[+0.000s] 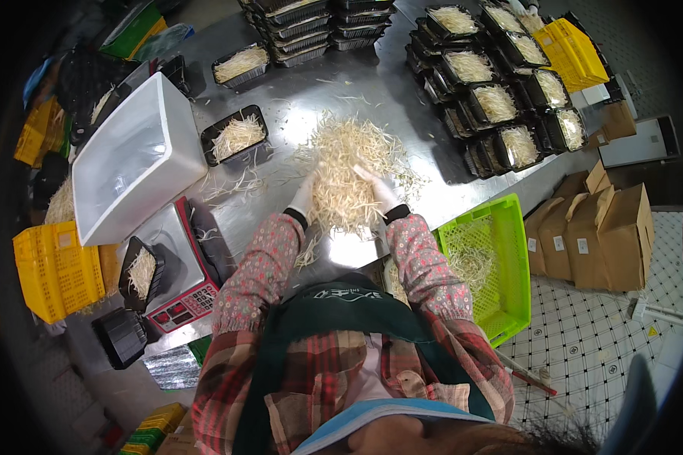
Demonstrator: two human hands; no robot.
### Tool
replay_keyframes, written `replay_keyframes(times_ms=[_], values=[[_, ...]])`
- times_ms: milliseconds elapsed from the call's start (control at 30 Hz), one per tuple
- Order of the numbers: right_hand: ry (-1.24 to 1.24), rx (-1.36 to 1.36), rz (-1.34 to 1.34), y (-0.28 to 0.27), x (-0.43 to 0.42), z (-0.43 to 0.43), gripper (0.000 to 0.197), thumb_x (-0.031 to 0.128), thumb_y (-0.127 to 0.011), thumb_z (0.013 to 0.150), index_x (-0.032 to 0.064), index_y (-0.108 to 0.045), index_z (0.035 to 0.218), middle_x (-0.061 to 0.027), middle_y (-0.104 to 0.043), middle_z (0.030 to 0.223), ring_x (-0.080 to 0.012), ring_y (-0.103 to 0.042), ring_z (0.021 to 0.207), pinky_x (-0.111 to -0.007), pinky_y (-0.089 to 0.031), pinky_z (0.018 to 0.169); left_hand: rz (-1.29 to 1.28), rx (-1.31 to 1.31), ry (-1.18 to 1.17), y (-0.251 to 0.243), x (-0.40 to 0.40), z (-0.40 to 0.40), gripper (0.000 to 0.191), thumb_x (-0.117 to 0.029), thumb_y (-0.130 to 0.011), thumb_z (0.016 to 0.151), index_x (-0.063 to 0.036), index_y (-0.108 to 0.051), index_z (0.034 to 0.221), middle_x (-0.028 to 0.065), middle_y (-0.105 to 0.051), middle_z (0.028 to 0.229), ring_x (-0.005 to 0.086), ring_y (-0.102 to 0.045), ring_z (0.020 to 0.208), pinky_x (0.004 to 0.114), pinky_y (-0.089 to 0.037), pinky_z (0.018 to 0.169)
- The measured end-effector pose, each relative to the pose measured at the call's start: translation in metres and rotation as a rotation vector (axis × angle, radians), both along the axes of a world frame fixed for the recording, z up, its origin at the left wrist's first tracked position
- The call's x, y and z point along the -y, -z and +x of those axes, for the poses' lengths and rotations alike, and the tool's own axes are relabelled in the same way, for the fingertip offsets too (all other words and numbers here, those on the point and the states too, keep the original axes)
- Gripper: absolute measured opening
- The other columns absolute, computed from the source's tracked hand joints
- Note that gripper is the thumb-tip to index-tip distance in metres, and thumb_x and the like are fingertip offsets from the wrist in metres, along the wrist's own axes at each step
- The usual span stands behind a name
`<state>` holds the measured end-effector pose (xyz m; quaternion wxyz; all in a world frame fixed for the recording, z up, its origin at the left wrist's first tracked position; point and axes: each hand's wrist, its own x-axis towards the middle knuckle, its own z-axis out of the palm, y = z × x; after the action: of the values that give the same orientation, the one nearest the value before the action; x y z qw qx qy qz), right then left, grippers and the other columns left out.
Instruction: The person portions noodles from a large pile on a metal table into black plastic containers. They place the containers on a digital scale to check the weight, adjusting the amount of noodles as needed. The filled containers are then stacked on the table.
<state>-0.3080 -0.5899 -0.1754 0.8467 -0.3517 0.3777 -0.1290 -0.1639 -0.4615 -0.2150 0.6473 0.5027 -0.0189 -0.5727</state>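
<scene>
My left hand (303, 197) and my right hand (379, 190), both in white gloves, cup a thick bundle of bean sprouts (344, 196) from its two sides. The bundle is held above the steel table, and my fingers are partly buried in it. Just beyond it spreads a loose pile of bean sprouts (370, 139) on the metal. To the left of the pile, a black plastic tray (206, 139) holds a mound of sprouts. Stray sprouts (242, 185) lie between that tray and my left forearm.
A white foam box (179, 136) and a digital scale (190, 242) bearing a tray of sprouts (142, 273) stand left. Filled trays (495, 105) are stacked at the right, more stacks (299, 34) at the back. A green plastic crate (518, 273) sits beside the table's right edge.
</scene>
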Motion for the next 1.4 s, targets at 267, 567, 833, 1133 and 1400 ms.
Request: replay_keyframes(times_ms=[267,567,833,1133,1400], values=[[-0.139,0.123,-0.113,0.019,0.024,0.01,0.059,0.029,-0.059,0.091,0.0119,-0.038,0.144,-0.0093,-0.037,0.148,-0.0226,-0.033,0.137,-0.039,-0.026,0.112,0.029,0.239,-0.215,0.036,-0.088,0.058,0.063,-0.01,-0.063,0.088,-0.0052,-0.034,0.143,0.0114,-0.058,0.123,0.0239,-0.063,0.098,0.034,-0.054,0.074],[-0.046,-0.344,-1.033,0.066,0.022,-0.032,0.078,0.045,-0.071,0.08,0.0049,-0.041,0.14,-0.0198,-0.039,0.144,-0.0313,-0.04,0.132,-0.04,-0.035,0.108,0.266,0.992,-0.241,0.053,-0.157,0.05,0.075,-0.031,-0.072,0.082,-0.0046,-0.035,0.142,0.0191,-0.045,0.137,0.0317,-0.046,0.125,0.04,-0.039,0.103],[-0.706,-0.474,-1.769,0.049,-0.07,0.003,0.065,0.043,-0.074,0.075,0.0217,-0.052,0.133,-0.0138,-0.037,0.146,-0.0344,-0.038,0.131,-0.042,-0.037,0.106,0.451,1.799,0.729,0.013,-0.111,-0.011,0.073,-0.053,-0.069,0.072,-0.0243,-0.046,0.136,0.007,-0.033,0.148,0.0313,-0.021,0.14,0.063,-0.017,0.107],[0.019,-0.102,-0.719,0.04,-0.01,-0.025,0.026,0.009,-0.075,0.078,0.0032,-0.067,0.101,-0.0055,-0.069,0.089,-0.0098,-0.063,0.077,-0.024,-0.052,0.068,0.169,0.875,-0.254,0.02,-0.195,0.044,0.023,-0.004,-0.066,0.083,-0.0009,-0.063,0.105,0.0052,-0.066,0.097,0.0125,-0.062,0.086,0.025,-0.05,0.076],[-0.174,-0.083,-0.539,0.003,-0.063,0.018,0.03,0.01,-0.076,0.079,-0.0022,-0.063,0.103,-0.0042,-0.066,0.093,-0.0104,-0.058,0.075,-0.025,-0.047,0.068,0.081,0.515,-0.455,0.012,-0.226,0.05,0.03,0.001,-0.057,0.088,0.0004,-0.056,0.118,0.0067,-0.064,0.104,0.0135,-0.062,0.086,0.026,-0.052,0.073]])
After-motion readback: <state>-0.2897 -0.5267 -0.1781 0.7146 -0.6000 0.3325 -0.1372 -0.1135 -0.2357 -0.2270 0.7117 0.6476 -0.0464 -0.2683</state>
